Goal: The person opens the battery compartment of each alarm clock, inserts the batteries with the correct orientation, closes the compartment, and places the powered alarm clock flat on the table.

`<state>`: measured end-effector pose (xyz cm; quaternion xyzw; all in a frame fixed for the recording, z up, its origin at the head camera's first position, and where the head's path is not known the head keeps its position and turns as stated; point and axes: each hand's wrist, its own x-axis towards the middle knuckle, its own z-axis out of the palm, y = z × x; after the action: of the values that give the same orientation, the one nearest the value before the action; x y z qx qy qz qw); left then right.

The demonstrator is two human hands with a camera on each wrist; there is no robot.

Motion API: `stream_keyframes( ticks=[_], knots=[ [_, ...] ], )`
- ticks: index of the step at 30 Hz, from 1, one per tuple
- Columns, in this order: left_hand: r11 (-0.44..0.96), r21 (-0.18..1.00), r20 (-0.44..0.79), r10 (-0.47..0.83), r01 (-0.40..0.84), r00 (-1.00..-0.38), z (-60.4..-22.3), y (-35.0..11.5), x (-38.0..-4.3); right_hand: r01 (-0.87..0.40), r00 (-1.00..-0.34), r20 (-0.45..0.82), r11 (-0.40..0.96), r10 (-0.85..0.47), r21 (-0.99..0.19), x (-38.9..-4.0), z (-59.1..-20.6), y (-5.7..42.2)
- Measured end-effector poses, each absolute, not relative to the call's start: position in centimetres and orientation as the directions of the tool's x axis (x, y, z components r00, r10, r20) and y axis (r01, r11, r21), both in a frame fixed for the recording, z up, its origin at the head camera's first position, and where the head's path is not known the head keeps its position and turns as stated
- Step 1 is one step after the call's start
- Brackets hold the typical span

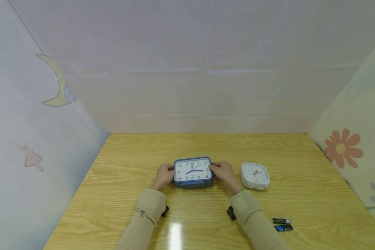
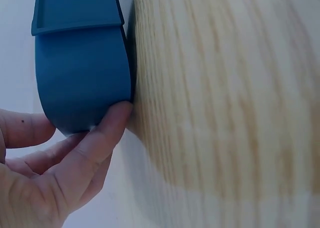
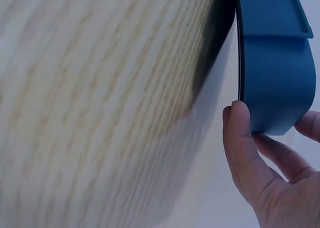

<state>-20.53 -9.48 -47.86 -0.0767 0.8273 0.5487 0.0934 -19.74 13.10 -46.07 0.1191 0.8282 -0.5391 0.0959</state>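
A blue rectangular alarm clock [image 1: 192, 172] with a white dial lies face up near the middle of the wooden table, between both hands. My left hand [image 1: 163, 176] grips its left end, thumb at the front rim and fingers curled round the side and under the back edge. On the opposite end my right hand [image 1: 224, 173] holds it the same way, thumb on the rim by the 3. Both wrist views show the blue casing [image 2: 82, 78] close over the table, with fingertips [image 3: 240, 110] at its back edge.
A small white alarm clock [image 1: 255, 176] sits just right of the right hand. Two batteries, one black and silver [image 1: 281, 221] and one black and blue [image 1: 283, 228], lie at the front right of the wooden table [image 1: 118, 194]. Printed fabric walls surround the table's back and sides.
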Motion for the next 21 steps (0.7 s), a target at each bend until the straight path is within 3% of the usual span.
stream_keyframes(
  ticks=[21],
  knots=[
    [0.401,0.894,-0.204,-0.036,-0.201,-0.978,-47.8,-9.0,-20.4,0.274,-0.961,-0.268,0.371,0.068,-0.887,-19.2,-44.8,13.5]
  ],
)
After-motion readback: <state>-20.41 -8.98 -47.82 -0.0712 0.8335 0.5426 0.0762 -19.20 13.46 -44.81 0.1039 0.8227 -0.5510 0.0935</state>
